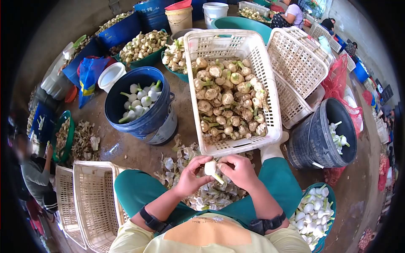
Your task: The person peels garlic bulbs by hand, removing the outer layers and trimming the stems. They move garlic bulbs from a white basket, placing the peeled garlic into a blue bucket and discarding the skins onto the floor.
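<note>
A white, peeled garlic bulb with a short green stem is held between my two hands, above my lap. The fingers of my left hand curl round its left side. My right hand pinches at its right side, thumb and fingers closed together. Just beyond my hands stands a white plastic crate, tilted toward me, with many unpeeled, soil-brown garlic bulbs inside. Under my hands a heap of papery garlic skins lies on the floor between my legs.
A blue bucket with white bulbs stands at left, a dark bucket with a few at right. A green basin of white bulbs sits beside my right leg. Crates stand at left, others at right. A person sits far left.
</note>
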Available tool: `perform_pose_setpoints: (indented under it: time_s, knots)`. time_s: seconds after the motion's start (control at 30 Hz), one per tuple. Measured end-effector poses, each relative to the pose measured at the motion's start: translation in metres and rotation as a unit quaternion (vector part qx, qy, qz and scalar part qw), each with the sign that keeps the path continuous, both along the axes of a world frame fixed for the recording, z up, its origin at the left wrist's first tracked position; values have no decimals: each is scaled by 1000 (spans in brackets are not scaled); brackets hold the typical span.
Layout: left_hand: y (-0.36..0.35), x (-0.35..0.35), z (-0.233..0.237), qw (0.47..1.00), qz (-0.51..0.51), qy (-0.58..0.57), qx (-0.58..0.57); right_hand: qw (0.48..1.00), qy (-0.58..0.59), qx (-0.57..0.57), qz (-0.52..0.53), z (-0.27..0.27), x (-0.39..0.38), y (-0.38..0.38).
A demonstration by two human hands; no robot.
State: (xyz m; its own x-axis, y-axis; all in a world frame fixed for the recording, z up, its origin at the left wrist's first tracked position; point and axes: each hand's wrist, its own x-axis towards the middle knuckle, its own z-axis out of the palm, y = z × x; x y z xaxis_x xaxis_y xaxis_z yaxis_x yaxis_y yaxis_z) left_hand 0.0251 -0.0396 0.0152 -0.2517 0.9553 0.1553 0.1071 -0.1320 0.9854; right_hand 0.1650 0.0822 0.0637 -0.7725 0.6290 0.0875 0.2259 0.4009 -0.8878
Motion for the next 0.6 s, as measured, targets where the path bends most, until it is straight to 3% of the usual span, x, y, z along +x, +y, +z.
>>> perform_pose_setpoints:
  time_s: [0.07,0.17,0.23,0.27,0.33,0.4,0.47,0.53,0.6]
  knots:
    - [-1,-1,0,1000,14,-19,-3,1000,-8,5,18,4,1,-1]
    - [-2,-3,-2,999,-12,53,-3,999,-21,29,26,0,1,0]
    - [-4,1,-3,979,-56,-195,-35,998,-26,48,15,-11,1,2]
    - [-3,2,-1,979,-57,-194,-36,995,-38,94,5,-21,1,5]
    - [-1,1,11,942,-62,-327,-48,989,-48,140,-5,-18,1,7]
    - [0,-2,9,941,-50,-324,-80,996,-18,-83,-14,-3,6,7]
    - [2,-1,-11,970,-33,-227,-75,996,0,-75,46,6,3,2]
    - [1,6,0,984,-21,-169,-49,984,106,128,62,-6,-4,-2]
    - [-2,7,11,980,45,-117,-154,993,83,78,32,-15,-3,2]
